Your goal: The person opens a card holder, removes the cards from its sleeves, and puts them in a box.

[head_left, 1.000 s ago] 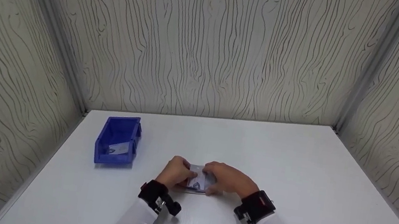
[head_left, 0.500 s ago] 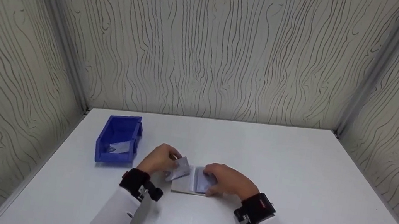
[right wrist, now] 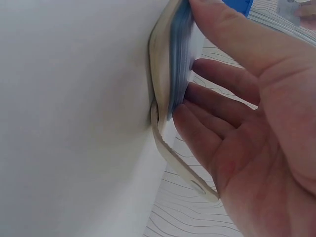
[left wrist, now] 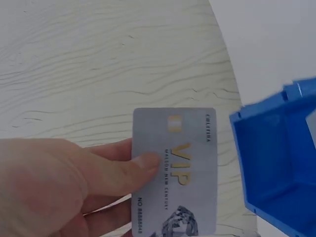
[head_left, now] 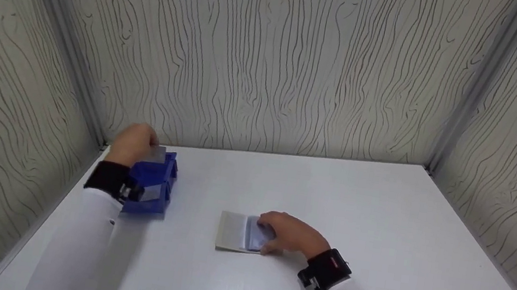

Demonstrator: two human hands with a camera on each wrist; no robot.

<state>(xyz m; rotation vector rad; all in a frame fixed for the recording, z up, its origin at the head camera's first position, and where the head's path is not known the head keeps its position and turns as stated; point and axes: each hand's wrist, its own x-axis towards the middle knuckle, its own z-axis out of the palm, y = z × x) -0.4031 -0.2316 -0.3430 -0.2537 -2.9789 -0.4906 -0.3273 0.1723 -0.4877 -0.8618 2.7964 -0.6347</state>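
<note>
My left hand (head_left: 132,145) is raised at the far left, over the back part of the blue bin (head_left: 143,208). Its thumb and fingers pinch a silver-grey VIP card (left wrist: 200,153) with gold lettering and a diamond picture. My right hand (head_left: 296,234) holds a small card holder (head_left: 231,232) lying spread on the table, cream-edged with clear sleeves. In the right wrist view, the thumb lies over the stacked bluish sleeves (right wrist: 178,59) and the other fingers are at their edge. A cream strap (right wrist: 180,165) with a snap button sticks out from the holder.
Another card (head_left: 151,193) lies in the front of the bin. The white table (head_left: 352,198) is bounded by wood-grain panels (head_left: 270,60) at the back and both sides. Black camera straps (head_left: 328,271) circle both wrists.
My left hand has pulled the card away from the holder and carried it left to above the blue bin. The right hand has stayed at the holder, whose left sleeve now shows.
</note>
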